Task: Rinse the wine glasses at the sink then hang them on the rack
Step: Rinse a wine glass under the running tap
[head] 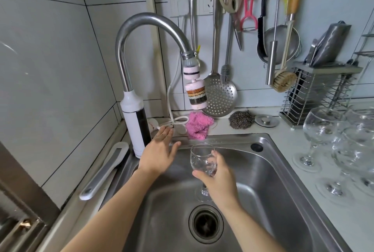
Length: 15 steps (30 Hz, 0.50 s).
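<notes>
My right hand (219,181) grips the bowl of a clear wine glass (202,158), held upright over the steel sink (273,162) and below the filter head of the tap (141,27). No water is running. My left hand (159,150) is stretched out flat with straight fingers beside the tap's white and black base (135,118), at the sink's back left rim. Several more wine glasses (319,128) stand upright on the counter to the right. No rack for hanging glasses is in view.
Utensils hang on the tiled wall: a slotted skimmer (220,94), scissors, a pink peeler, a brush. A pink cloth (197,126), steel scourer (240,119) and drain plug (266,120) lie behind the sink. A wire knife holder (317,94) stands back right. The drain (206,224) is open.
</notes>
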### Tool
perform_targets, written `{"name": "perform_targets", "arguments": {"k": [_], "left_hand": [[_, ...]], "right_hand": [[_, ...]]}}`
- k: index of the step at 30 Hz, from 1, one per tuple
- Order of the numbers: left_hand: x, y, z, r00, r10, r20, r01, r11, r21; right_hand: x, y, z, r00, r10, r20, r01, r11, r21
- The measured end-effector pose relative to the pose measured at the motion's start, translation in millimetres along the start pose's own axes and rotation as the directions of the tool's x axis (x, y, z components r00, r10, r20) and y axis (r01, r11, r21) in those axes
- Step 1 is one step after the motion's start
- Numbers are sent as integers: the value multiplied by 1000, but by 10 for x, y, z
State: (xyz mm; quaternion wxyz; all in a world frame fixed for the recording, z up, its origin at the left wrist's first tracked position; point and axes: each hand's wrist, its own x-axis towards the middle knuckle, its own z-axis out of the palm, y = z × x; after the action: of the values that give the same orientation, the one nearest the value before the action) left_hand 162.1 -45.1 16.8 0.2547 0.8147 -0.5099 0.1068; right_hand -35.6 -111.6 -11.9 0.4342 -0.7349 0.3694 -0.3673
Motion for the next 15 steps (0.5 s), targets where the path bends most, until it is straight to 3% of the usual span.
{"name": "perform_targets", "arguments": {"k": [15], "left_hand": [[-23, -15, 43, 1000, -6, 11, 6, 1000, 11]], "right_hand": [[6, 6, 5, 1000, 3, 3, -3, 1000, -27]]}}
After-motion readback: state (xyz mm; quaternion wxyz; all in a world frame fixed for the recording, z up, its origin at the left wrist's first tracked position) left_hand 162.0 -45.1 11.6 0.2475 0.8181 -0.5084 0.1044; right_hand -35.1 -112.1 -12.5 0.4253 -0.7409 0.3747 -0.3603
